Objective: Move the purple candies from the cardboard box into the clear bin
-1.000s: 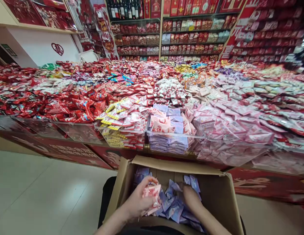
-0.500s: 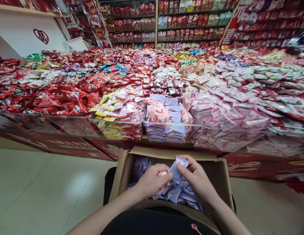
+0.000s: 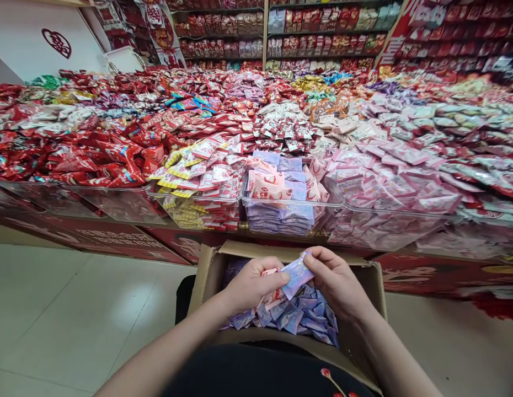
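Note:
My left hand point(image 3: 258, 281) is closed on candy packets, a pink-and-red one point(image 3: 271, 298) under the fingers and a purple candy packet point(image 3: 297, 277) under the thumb. My right hand point(image 3: 335, 278) pinches the upper right end of that same purple packet, so it stretches between both hands. Below them, an open cardboard box point(image 3: 376, 286) holds a heap of loose purple packets point(image 3: 310, 320). Just beyond the box, a clear plastic bin point(image 3: 292, 203) has purple packets point(image 3: 281, 223) stacked in it, with pink packets point(image 3: 267, 187) on top.
Neighbouring bins brim with yellow-and-white packets point(image 3: 204, 171), pink packets point(image 3: 399, 176) and red ones point(image 3: 107, 160). Shelves of red packages point(image 3: 326, 49) stand behind the display. Pale floor tiles point(image 3: 95, 309) lie to the left of the box.
The purple packet has turned from upright to a slant, its printed face showing more fully. Both hands appear slightly higher, and the view has tilted down a little.

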Available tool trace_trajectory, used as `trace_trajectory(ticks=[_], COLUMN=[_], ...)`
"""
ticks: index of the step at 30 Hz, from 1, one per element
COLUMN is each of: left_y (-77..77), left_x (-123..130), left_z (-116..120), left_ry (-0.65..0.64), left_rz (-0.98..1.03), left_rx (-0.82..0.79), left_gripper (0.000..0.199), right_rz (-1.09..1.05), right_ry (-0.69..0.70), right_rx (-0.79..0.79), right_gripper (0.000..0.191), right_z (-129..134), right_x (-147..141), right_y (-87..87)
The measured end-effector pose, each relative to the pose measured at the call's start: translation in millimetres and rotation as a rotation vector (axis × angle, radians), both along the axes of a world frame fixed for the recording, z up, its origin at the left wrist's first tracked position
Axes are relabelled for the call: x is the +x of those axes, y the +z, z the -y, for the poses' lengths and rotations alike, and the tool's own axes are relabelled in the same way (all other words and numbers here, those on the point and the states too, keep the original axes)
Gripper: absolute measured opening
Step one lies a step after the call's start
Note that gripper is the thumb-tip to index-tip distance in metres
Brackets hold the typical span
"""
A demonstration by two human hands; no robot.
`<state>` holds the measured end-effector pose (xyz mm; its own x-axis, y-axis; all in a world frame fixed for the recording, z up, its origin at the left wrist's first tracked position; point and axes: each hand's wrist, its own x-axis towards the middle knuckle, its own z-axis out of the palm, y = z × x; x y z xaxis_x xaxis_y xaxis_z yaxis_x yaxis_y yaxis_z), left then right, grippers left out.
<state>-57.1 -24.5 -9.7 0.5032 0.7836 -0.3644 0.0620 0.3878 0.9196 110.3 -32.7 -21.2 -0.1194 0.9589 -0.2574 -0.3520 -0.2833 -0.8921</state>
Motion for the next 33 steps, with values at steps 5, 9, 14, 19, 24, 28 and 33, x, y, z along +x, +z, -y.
trace_trajectory(ticks=[5, 9, 14, 19, 24, 28, 33], left_y=[0.3, -7.3, -16.6, -23.4, -23.5, -26.0, -31.7], left_x=[4.0, 5.9, -6.1, -19.5, -24.5, -28.8, -32.5], left_z=[2.3, 5.1, 5.0, 1.7, 2.5, 5.1, 6.0], left_ry=[0.075, 0.162, 0.160, 0.283, 0.346, 0.336, 0.320], left_rz=[-0.074, -0.047, 0.043, 0.002, -0.075, -0.130, -0.160], left_rx=[0.280, 0.374, 0.244, 0.171, 0.234, 0.261, 0.267], left_gripper=[0.020, 0.020, 0.020, 0.024, 0.024, 0.025, 0.025], right_rz=[-0.101, -0.139, 0.349, 1.036, 1.675, 1.742, 1.677], right_ry=[-0.140, -0.038, -0.113, -0.109, 0.450, 0.806, 0.894], right_rx=[0.012, 0.017, 0.342, 0.659, 0.530, 0.448, 0.440], right_gripper=[0.012, 0.023, 0.023, 0.023, 0.013, 0.016, 0.018], right_z=[2.7, 14.1, 0.2, -73.5, -144.7, -163.9, -165.2], right_x=[-10.9, -24.7, 7.8, 43.4, 24.5, 6.5, 4.4], right_y=[-0.7, -6.3, 38.1, 122.6, 140.4, 125.8, 108.4])
